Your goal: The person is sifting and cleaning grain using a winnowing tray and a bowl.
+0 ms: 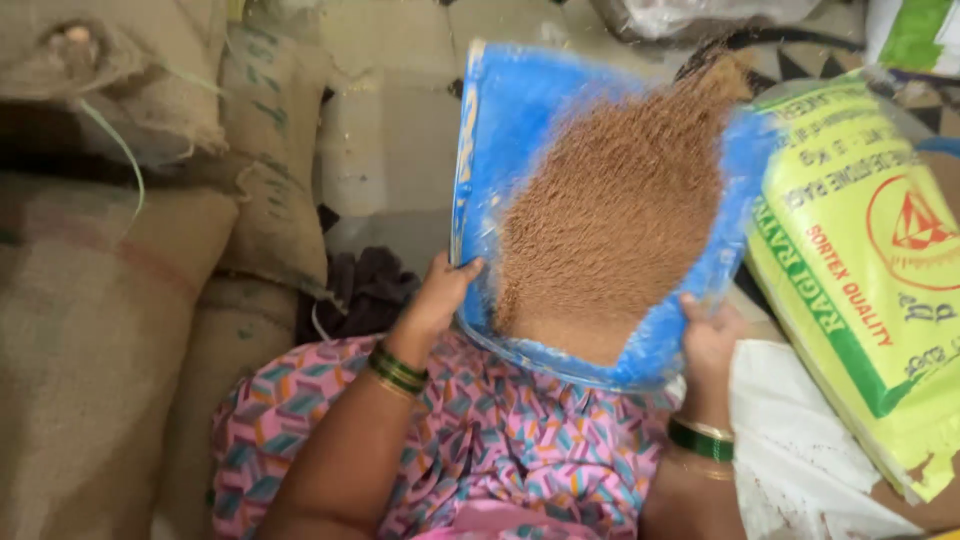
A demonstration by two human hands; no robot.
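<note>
**Blue winnowing tray of brown grain, held by both hands**

Head view, looking down. Person seated, lap covered in pink patterned cloth [480, 440] with teal and orange geometric shapes.

Flat blue plastic winnowing tray [510, 120], scuffed white in places, held at centre of scene just beyond the lap, its far end raised toward the floor tiles. A spread of fine reddish-brown grain [610, 210] lies on it, widest at the near rim, narrowing toward the far right corner, where some grain blurs past the edge.

Left hand [440, 295] grips the tray's near left edge; thumb over the rim, the other fingers under the tray and hidden. Green and gold bangles [397, 370] on that wrist.

Right hand [708, 340] grips the near right edge; thumb up against the rim, fingers closed behind it, mostly out of sight. Green bangle [700, 438] on that wrist.

Surroundings:
- Left: stacked brown jute sacks [100, 300], one tied with pale green string [125, 150].
- Right, just beside the tray: yellow-green printed plastic grain bag [860, 280], lying tilted.
- Near right: white woven sack [800, 450] with specks of grain on it, under the yellow-green bag's near end.
- Far, beyond the tray: pale tiled floor [390, 130].
- Between sacks and lap: dark crumpled cloth [370, 285].
</note>
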